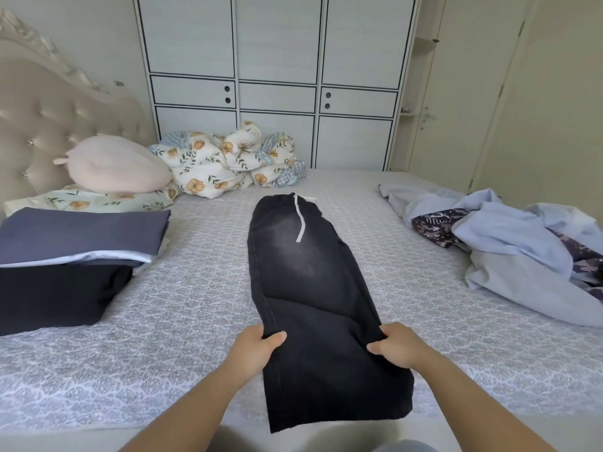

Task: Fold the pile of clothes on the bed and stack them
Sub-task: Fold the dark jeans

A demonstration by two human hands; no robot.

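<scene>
Some clothes are already folded in a stack (75,252) far off to the left of the left hand (257,345). Both it and the right hand (396,349) pinch the side edges of the black pants (306,288), lying long between them on the bed (182,321). A messy pile (509,243) beyond the right hand still needs folding, so I think the job is about half done.

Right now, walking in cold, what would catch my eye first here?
The long black trousers laid out down the middle of the bed, with the left hand and right hand each pinching an edge near the hem. Then the folded stack at left and the rumpled pale-blue clothes pile at right.
</scene>
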